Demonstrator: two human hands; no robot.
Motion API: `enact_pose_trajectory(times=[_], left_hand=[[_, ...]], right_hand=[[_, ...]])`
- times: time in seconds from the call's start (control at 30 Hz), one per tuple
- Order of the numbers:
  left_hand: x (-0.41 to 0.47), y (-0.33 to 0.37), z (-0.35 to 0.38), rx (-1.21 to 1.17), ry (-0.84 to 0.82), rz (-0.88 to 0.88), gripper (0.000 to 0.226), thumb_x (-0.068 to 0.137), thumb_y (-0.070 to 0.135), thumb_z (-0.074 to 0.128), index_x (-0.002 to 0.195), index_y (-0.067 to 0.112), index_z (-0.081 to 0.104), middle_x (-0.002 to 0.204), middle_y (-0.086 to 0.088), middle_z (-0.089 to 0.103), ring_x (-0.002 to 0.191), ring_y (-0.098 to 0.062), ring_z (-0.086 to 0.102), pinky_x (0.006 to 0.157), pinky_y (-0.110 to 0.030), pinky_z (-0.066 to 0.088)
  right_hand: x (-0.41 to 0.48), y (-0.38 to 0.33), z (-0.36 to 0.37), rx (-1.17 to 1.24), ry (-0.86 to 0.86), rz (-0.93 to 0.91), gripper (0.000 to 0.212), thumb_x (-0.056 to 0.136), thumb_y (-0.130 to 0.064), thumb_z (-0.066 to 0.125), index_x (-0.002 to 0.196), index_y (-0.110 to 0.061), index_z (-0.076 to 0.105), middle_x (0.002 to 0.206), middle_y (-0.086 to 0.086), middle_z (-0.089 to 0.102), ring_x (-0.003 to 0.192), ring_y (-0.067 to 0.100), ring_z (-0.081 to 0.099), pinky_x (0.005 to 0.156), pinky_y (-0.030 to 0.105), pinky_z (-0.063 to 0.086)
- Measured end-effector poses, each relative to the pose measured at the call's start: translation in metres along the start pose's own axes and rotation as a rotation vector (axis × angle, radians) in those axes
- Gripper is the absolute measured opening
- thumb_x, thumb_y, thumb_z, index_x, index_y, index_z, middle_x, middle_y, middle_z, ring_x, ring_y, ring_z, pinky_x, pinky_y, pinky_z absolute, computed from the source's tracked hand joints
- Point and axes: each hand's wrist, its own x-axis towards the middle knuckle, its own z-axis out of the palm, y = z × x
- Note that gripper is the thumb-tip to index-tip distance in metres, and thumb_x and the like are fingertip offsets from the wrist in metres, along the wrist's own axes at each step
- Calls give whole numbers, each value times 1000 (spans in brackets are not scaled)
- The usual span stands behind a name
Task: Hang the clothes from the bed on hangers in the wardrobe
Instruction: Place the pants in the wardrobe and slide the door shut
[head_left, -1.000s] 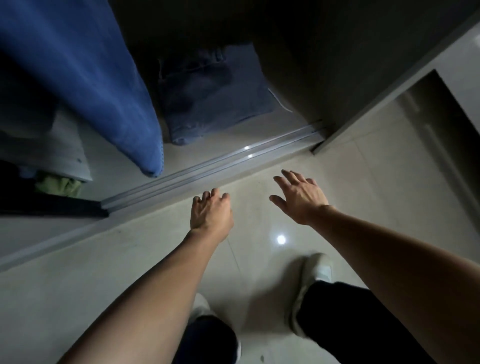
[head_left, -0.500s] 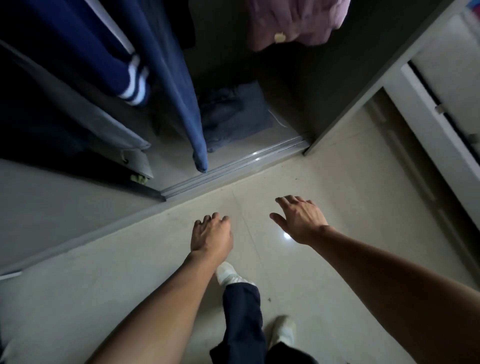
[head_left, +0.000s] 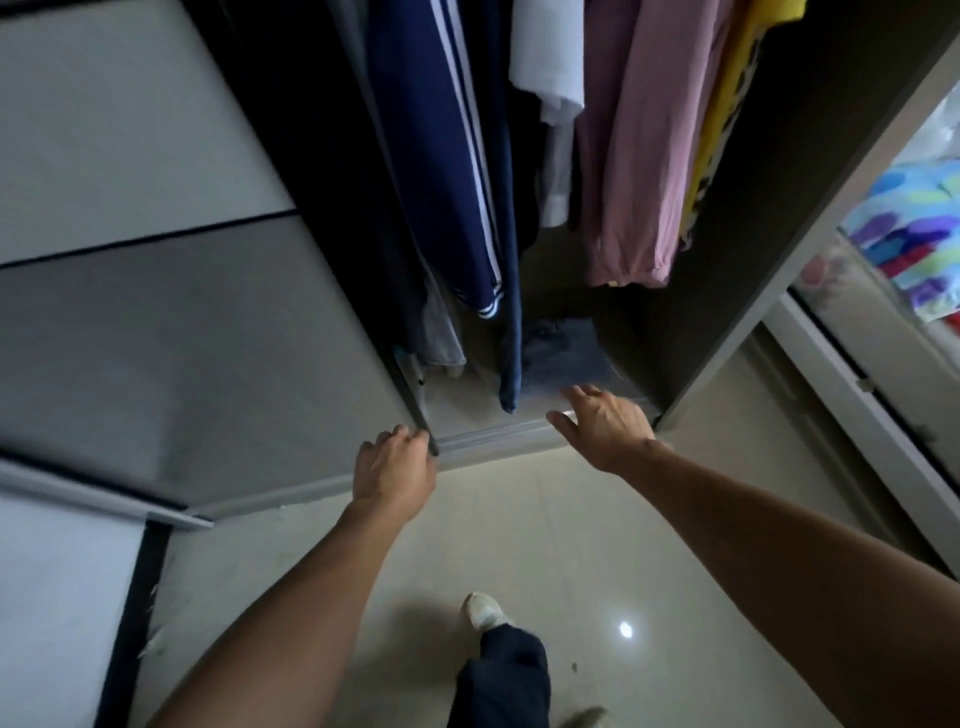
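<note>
Head cam looks into dark open wardrobe (head_left: 779, 182) w/ grey sliding door (head_left: 208, 338) on left; inside hang navy white-striped jacket (head_left: 441, 156) & long pink top (head_left: 639, 156), folded blue jeans (head_left: 561, 358) on its floor. Left hand (head_left: 395, 470) loosely curled by door's edge, right hand (head_left: 605, 426) splayed out at wardrobe's sill, both holding nothing.

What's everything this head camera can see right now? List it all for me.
wardrobe: one, dark, open ahead
sliding door: one, grey-white, left
striped garment: one, navy-white, hanging left
white garment: one, white, hanging centre
pink garment: one, pink, hanging right
yellow garment: one, yellow, hanging far right
folded jeans: one, blue, wardrobe floor
patterned fabric: one, multicoloured, far right
shoe: one, white, bottom centre
left hand: one, empty, by door corner
right hand: one, open, before wardrobe sill
</note>
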Motion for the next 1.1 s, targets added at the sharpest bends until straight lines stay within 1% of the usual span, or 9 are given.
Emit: enact_pose_trajectory(times=[0.2, 0.47, 0.6, 0.67, 0.73, 0.77, 0.9, 1.03, 1.1], left_hand=[[-27, -71, -98, 2, 222, -70, 22, 90, 25, 46, 102, 13, 60, 108, -9, 60, 103, -30, 58, 82, -37, 44], [-34, -189, -203, 25, 463, -91, 18, 88, 22, 54, 97, 9, 63, 102, -13, 60, 97, -35, 59, 76, -39, 46], [-28, -272, -240, 117, 572, -24, 13, 74, 14, 68, 84, 5, 66, 88, -16, 59, 79, -37, 60, 64, -41, 49], [-21, -315, -256, 200, 650, 43, 13, 70, 14, 63, 79, 5, 67, 86, -16, 60, 75, -36, 60, 60, -40, 50], [-11, -353, -274, 261, 716, 117, 31, 71, 20, 44, 84, 5, 68, 98, -19, 61, 85, -36, 60, 65, -41, 53], [-5, -372, -285, 280, 750, 141, 38, 70, 20, 41, 91, 5, 68, 108, -21, 61, 95, -37, 59, 72, -42, 53], [22, -422, -323, 304, 843, 224, 53, 72, 16, 53, 123, 3, 61, 139, -25, 47, 127, -40, 45, 98, -50, 45], [53, -450, -354, 325, 904, 279, 58, 80, 23, 50, 136, 7, 50, 150, -23, 33, 139, -39, 29, 104, -54, 38], [69, -459, -360, 350, 893, 263, 59, 85, 30, 42, 141, 11, 45, 153, -22, 27, 142, -38, 24, 107, -56, 34]], right_hand=[[-5, -75, -86, -1, 111, -76, 45, 96, -52, 42, 126, -20, 52, 121, 8, 60, 109, 31, 59, 83, 40, 47], [19, -200, -171, -4, 358, -199, 48, 97, -52, 40, 130, -19, 49, 120, 7, 60, 108, 30, 59, 83, 40, 47], [47, -287, -202, 41, 478, -215, 49, 97, -51, 41, 134, -19, 46, 123, 7, 59, 110, 30, 58, 83, 41, 47], [62, -328, -215, 99, 551, -191, 52, 97, -49, 42, 138, -17, 43, 128, 7, 55, 116, 30, 54, 84, 41, 47], [77, -366, -228, 191, 643, -146, 55, 97, -46, 44, 142, -15, 37, 138, 7, 47, 124, 29, 46, 89, 41, 45], [85, -385, -235, 240, 695, -121, 57, 97, -44, 44, 144, -13, 34, 144, 7, 42, 130, 28, 41, 92, 41, 43], [110, -437, -264, 410, 827, -6, 64, 97, -44, 44, 150, -14, 23, 158, 5, 21, 144, 24, 21, 107, 43, 34], [130, -463, -286, 406, 916, 54, 67, 98, -44, 42, 152, -14, 17, 161, 7, 9, 148, 23, 9, 111, 43, 28], [142, -473, -290, 369, 935, 78, 70, 98, -48, 39, 154, -16, 12, 162, 6, 3, 149, 21, 3, 111, 42, 28]])
